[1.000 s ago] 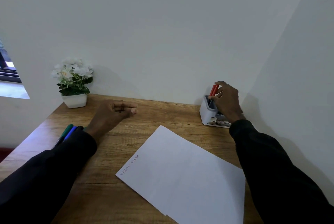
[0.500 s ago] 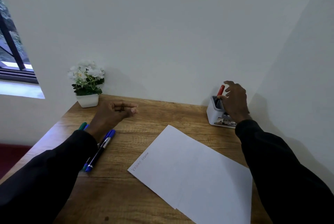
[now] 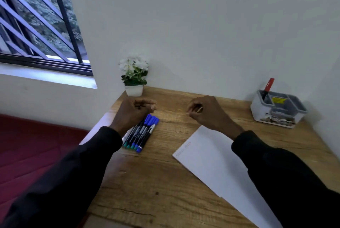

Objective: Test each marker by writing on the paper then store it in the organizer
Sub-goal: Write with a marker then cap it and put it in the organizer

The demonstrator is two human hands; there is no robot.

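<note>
Potted plant [image 3: 134, 76], white flowers in a white pot, stands at the desk's [image 3: 156, 181] back left corner against the wall [image 3: 202, 25].

Just in front of it we see the left hand [image 3: 135, 111], over the cap ends of the markers [image 3: 143, 134]. Its fingers are loosely curled and grasp nothing. Its wrist and sleeve [image 3: 73, 172] cover part of that row.

Right hand [image 3: 206, 112] is mid-desk, beyond the paper's [image 3: 211, 159] far corner, fingers likewise loosely curled and empty.

The markers lie flat in a tight row near the left edge, blue caps pointing away. The paper lies skewed at right.

Organizer [image 3: 277, 111] is at back right by the wall, with a red marker [image 3: 269, 84] leaning in its back left compartment.

Wood-grain top, white walls, barred window [image 3: 36, 21] at left, red surface [image 3: 27, 150] below.

The writing on the paper is too faint to read. We cannot count the markers under the wrist.
</note>
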